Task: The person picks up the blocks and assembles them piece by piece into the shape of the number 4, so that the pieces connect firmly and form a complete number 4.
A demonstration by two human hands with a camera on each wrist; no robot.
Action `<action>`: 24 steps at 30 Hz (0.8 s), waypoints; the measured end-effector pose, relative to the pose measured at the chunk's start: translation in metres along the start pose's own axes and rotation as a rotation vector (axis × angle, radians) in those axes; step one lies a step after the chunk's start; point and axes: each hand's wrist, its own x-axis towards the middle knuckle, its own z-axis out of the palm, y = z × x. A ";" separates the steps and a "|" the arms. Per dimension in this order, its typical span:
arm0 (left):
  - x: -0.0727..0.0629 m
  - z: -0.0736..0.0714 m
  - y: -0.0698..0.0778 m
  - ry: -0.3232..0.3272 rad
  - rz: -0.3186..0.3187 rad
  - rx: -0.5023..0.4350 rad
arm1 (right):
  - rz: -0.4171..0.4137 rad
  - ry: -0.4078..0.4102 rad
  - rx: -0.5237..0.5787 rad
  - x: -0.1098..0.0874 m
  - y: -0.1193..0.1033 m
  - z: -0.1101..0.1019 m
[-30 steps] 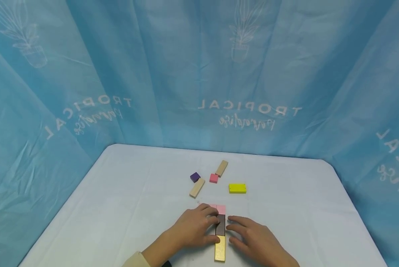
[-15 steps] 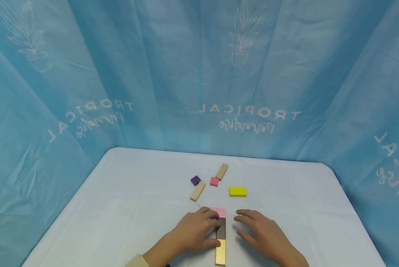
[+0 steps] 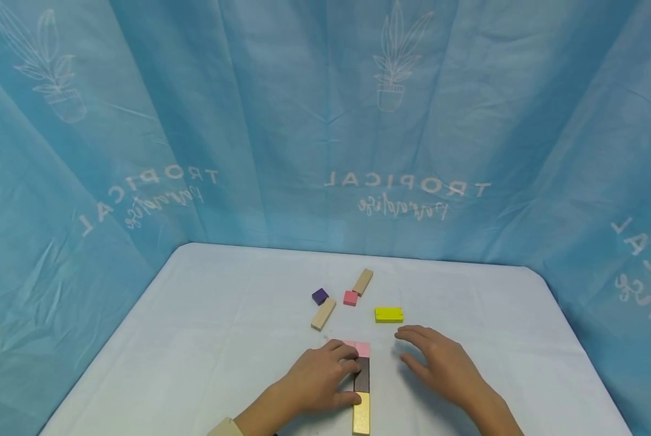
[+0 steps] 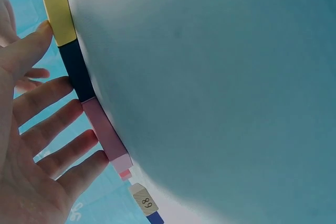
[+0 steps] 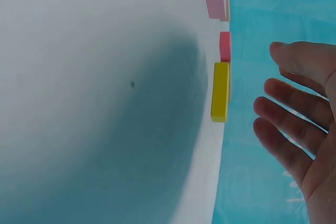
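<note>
While the left hand's grip [image 3: 321,376] is loosely spread, thumb at the near gold block [image 3: 361,418] and fingertips along the dark block [image 3: 361,376] and pink block [image 3: 363,349] beyond, an uneven sideways press could open the row's seams. Holding nothing, the right hand's grip [image 3: 445,366] hangs wide over the table [image 3: 221,303], short of the yellow block [image 3: 389,313]. Farther, a wooden block [image 3: 323,313] lies beside a purple block [image 3: 320,296]; a careless sweep could scatter both.

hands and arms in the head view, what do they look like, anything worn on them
The left hand and right hand are bare: no gloves or rings show. The plain end of a beige sleeve covers the lower part of the visible left forearm; no sleeve shows on the right forearm.
</note>
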 end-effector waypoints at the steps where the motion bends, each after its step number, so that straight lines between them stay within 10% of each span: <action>1: 0.000 0.000 0.000 0.000 0.000 -0.002 | -0.001 0.005 0.001 0.001 0.001 0.000; 24: -0.001 -0.002 0.000 -0.003 -0.001 -0.007 | 0.018 0.025 0.037 0.038 0.022 0.007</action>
